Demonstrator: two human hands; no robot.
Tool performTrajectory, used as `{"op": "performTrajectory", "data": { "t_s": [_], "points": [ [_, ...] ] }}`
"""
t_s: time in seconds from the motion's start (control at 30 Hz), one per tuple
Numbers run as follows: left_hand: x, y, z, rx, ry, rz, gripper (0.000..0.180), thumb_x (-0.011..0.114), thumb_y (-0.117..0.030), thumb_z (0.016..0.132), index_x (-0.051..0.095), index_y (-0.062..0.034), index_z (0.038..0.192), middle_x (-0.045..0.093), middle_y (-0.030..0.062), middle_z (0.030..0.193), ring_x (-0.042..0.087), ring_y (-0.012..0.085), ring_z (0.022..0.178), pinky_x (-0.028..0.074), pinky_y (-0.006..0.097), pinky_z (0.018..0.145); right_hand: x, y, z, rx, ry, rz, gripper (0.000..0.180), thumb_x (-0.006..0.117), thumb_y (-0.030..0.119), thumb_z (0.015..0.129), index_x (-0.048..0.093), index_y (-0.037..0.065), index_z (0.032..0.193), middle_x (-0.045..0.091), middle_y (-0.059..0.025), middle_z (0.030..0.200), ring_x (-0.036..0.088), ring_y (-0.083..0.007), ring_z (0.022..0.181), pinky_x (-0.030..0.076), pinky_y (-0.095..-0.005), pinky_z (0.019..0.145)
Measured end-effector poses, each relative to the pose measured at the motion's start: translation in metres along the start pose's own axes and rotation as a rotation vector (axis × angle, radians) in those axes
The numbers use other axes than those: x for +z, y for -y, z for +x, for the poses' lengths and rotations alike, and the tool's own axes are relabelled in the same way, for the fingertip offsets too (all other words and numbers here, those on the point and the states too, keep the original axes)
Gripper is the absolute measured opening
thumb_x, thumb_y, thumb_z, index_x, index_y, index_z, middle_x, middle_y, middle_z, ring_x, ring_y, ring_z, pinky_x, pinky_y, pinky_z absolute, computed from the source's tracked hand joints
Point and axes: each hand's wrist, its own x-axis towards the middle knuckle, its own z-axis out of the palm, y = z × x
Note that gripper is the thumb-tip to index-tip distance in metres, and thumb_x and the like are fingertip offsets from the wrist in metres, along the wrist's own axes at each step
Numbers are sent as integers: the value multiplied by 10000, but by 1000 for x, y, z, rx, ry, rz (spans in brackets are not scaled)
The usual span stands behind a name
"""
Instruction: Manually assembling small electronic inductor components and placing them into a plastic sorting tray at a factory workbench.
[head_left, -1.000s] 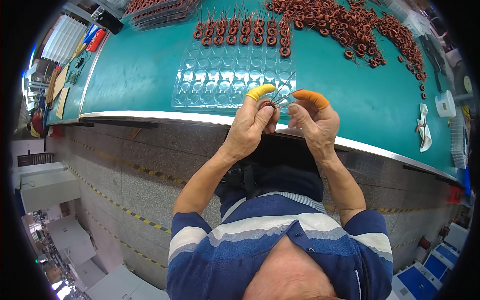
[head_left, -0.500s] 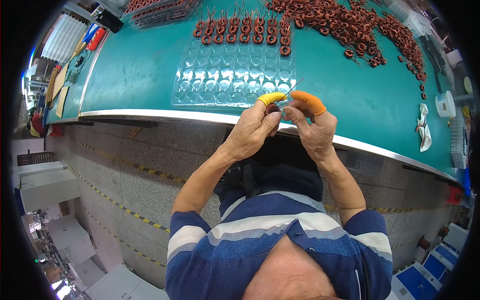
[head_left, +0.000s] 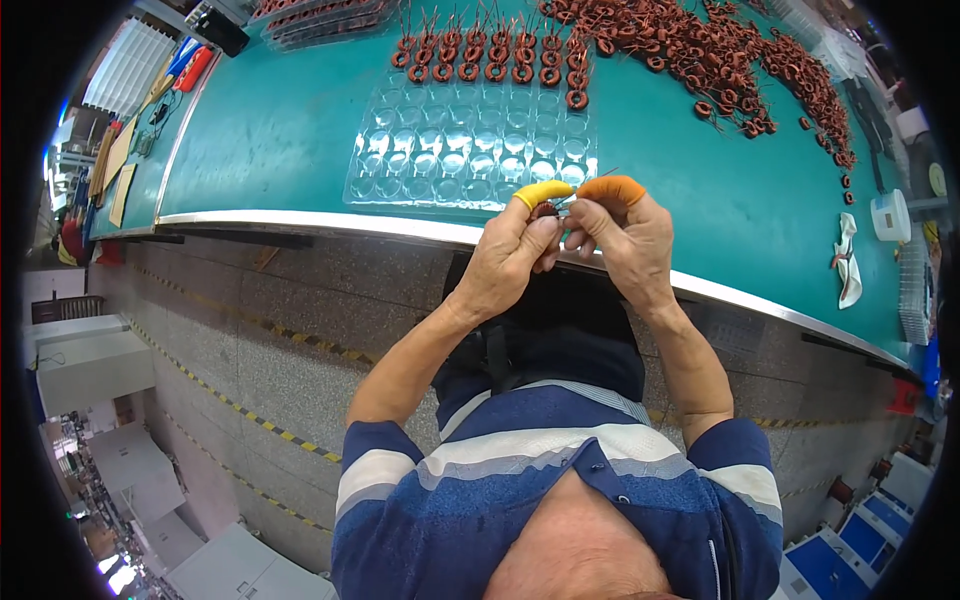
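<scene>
Copper-wound ring coil sits pinched between your fingertips: your left hand and right hand both clamp it. Just beyond your fingers lies the clear blister tray on the green table.

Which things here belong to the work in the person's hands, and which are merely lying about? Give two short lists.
In use:
left hand and right hand, pinching a small copper coil
clear blister tray
row of coils in its far pockets
loose coil heap

Lying about:
white cloth
white box
stacked trays
</scene>
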Motion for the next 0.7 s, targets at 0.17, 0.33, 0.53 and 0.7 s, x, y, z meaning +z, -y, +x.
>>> {"op": "performTrajectory", "data": {
  "t_s": [0.17,0.33,0.53,0.7],
  "points": [
    [-7,2,2,32,-32,46,262,417,-145,1007,479,-3,1218,484,1,745,457,68,610,409,211,556,4,2,6,-13,45,-61,189,626,88,909,579,-25,1052,654,-93,782,619,-115,630,467,-198,524],
    [-21,-4,3,33,-77,96,206,461,-159,999,522,-16,1134,514,3,741,467,65,609,417,212,563,-7,7,12,-125,-134,3,230,624,137,921,595,-1,1102,637,-53,737,594,-80,595,438,-187,502],
    [-86,-30,29,180,-248,340,164,566,-177,956,633,-31,990,660,31,847,595,93,693,473,227,621,-29,-3,8,-196,-214,-263,192,601,105,926,628,-12,1076,647,-61,755,582,-82,593,465,-208,539],
    [-171,-48,79,384,-553,547,152,647,-126,897,650,-3,986,650,17,850,578,61,757,454,204,648,-41,-20,0,-205,-180,-476,189,609,117,918,644,-22,1042,641,-67,733,583,-92,568,469,-222,523]
  ]
}}
